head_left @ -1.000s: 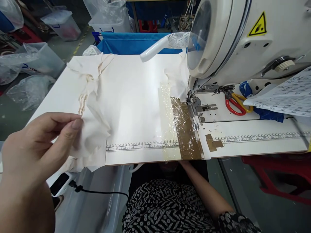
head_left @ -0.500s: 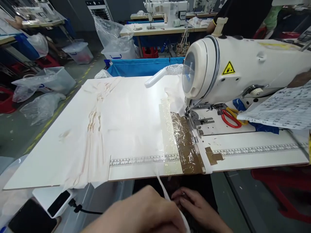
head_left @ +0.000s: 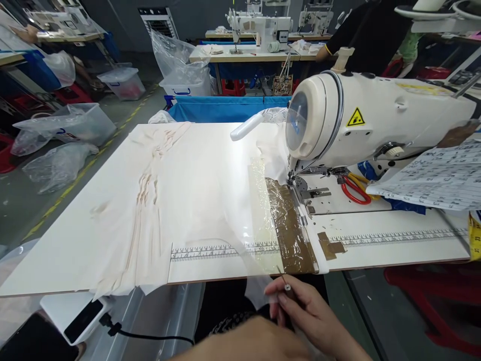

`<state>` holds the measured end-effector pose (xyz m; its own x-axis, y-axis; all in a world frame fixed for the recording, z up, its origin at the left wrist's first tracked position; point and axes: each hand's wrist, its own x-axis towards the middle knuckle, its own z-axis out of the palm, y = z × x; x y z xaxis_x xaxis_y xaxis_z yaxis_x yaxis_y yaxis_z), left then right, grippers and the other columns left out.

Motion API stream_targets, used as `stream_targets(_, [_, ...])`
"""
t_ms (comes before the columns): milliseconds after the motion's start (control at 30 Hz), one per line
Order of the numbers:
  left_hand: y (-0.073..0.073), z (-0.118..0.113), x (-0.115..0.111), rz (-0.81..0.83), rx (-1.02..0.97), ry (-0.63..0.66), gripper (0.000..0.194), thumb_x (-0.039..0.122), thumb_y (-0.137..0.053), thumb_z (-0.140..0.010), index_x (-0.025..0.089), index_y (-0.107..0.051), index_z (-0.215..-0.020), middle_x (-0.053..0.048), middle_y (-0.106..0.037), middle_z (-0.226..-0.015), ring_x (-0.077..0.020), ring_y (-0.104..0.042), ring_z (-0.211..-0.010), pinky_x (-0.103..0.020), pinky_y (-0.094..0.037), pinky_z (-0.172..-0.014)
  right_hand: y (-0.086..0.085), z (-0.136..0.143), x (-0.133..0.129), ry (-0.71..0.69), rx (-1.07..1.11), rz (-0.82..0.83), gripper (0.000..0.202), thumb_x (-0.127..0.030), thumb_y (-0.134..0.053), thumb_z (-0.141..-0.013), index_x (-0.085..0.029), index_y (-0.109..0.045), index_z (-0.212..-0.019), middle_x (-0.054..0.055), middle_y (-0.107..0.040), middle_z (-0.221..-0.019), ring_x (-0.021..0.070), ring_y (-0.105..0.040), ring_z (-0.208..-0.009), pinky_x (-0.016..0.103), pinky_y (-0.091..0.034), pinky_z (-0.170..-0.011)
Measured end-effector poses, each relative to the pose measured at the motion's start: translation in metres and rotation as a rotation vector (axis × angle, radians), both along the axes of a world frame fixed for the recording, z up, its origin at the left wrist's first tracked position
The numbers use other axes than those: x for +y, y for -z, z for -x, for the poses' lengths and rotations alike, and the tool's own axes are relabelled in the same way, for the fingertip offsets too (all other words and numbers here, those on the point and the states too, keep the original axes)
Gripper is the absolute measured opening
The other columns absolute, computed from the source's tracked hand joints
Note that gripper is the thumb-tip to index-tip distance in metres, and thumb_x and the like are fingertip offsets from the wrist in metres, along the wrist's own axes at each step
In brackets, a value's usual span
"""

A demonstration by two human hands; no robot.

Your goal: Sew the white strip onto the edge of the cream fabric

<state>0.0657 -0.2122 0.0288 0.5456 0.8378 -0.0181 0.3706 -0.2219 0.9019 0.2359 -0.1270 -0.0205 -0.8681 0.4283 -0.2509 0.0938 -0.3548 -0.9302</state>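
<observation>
At the table's front edge my right hand (head_left: 306, 311) is closed, with the sheer white fabric (head_left: 257, 291) at its fingertips. A thin dark pointed tool (head_left: 288, 291) with a pale round spot juts from the same hand; its kind is not clear. The fabric runs up over the table edge onto the white tabletop (head_left: 210, 200). My left hand (head_left: 255, 343) is low in the view, smeared, its fingers hidden below the frame. Ahead stands the white sewing machine (head_left: 361, 120), with thin white fabric beside its needle area.
Crumpled pale fabric (head_left: 146, 200) lies on the table's left part. Red-handled scissors (head_left: 355, 193) and a printed sheet (head_left: 436, 175) are by the machine. A phone (head_left: 37, 338) and a white device (head_left: 71, 318) sit lower left. Across the aisle a person (head_left: 361, 40) works.
My left hand has moved down and right. The white fabric now spreads over the table edge instead of hanging as a narrow strip. My right hand has come up slightly, its pointed tool now visible.
</observation>
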Motion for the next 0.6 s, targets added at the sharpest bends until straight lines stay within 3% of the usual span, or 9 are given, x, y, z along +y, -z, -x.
stream_targets(33, [-0.006, 0.016, -0.001, -0.029, 0.022, -0.056, 0.023, 0.027, -0.044, -0.099, 0.024, -0.065, -0.107, -0.004, -0.070, -0.094, -0.0167, -0.067, -0.085, -0.027, -0.055, -0.075, -0.003, -0.004, 0.002, 0.008, -0.026, -0.029, 0.030, -0.045, -0.053, -0.100, -0.017, -0.064, -0.104, 0.002, -0.066, -0.080, 0.0089, -0.058, -0.060, 0.022, -0.045, -0.059])
stream_targets(133, [-0.012, 0.078, 0.001, -0.301, 0.307, -0.594, 0.026, 0.025, -0.037, -0.101, 0.023, -0.059, -0.114, -0.006, -0.068, -0.110, -0.0166, -0.065, -0.098, -0.029, -0.055, -0.084, -0.010, -0.016, 0.006, 0.007, -0.102, -0.105, 0.033, -0.048, -0.048, -0.101, -0.019, -0.063, -0.104, 0.000, -0.063, -0.075, 0.0099, -0.056, -0.057, 0.023, -0.045, -0.058])
stream_targets(200, [-0.007, 0.115, 0.004, -0.430, 0.620, -0.732, 0.028, 0.032, -0.037, -0.102, 0.019, -0.060, -0.111, -0.009, -0.066, -0.113, -0.0215, -0.064, -0.104, -0.036, -0.054, -0.087, -0.014, -0.020, 0.005, -0.004, -0.164, -0.183, 0.034, -0.048, -0.045, -0.101, -0.021, -0.064, -0.106, -0.002, -0.058, -0.069, 0.0105, -0.054, -0.055, 0.023, -0.043, -0.056])
stream_targets(300, [0.002, 0.144, 0.004, -0.422, 1.033, -0.751, 0.036, 0.035, -0.031, -0.103, 0.018, -0.061, -0.094, -0.004, -0.066, -0.078, -0.0202, -0.064, -0.069, -0.030, -0.048, -0.054, -0.021, -0.019, 0.004, 0.010, -0.233, -0.364, 0.029, -0.044, -0.046, -0.100, -0.024, -0.067, -0.105, 0.001, -0.063, -0.080, 0.0143, -0.059, -0.065, 0.024, -0.046, -0.061])
stream_targets(367, [0.005, 0.148, 0.001, -0.436, 1.190, -0.749, 0.038, 0.034, -0.029, -0.103, 0.019, -0.060, -0.088, -0.002, -0.062, -0.067, -0.0198, -0.060, -0.057, -0.030, -0.039, -0.044, -0.025, -0.015, 0.005, 0.012, -0.236, -0.454, 0.026, -0.040, -0.047, -0.100, -0.026, -0.068, -0.103, 0.003, -0.067, -0.088, 0.0168, -0.062, -0.075, 0.025, -0.048, -0.067])
stream_targets(467, [0.008, 0.144, -0.005, -0.581, 1.256, -0.751, 0.035, 0.032, -0.033, -0.102, 0.016, -0.062, -0.089, -0.008, -0.066, -0.080, -0.0244, -0.065, -0.074, -0.036, -0.050, -0.058, -0.029, -0.013, 0.007, 0.019, -0.218, -0.495, 0.024, -0.035, -0.046, -0.100, -0.027, -0.069, -0.102, 0.002, -0.068, -0.088, 0.0169, -0.064, -0.078, 0.024, -0.049, -0.069])
stream_targets(600, [0.022, 0.144, -0.006, -0.693, 1.242, -0.737, 0.040, 0.028, -0.033, -0.101, 0.003, -0.059, -0.118, -0.022, -0.065, -0.118, -0.0328, -0.062, -0.112, -0.047, -0.054, -0.093, -0.030, -0.020, 0.014, 0.066, -0.207, -0.569, 0.023, -0.031, -0.047, -0.099, -0.028, -0.069, -0.102, 0.002, -0.070, -0.091, 0.0172, -0.067, -0.081, 0.022, -0.052, -0.069])
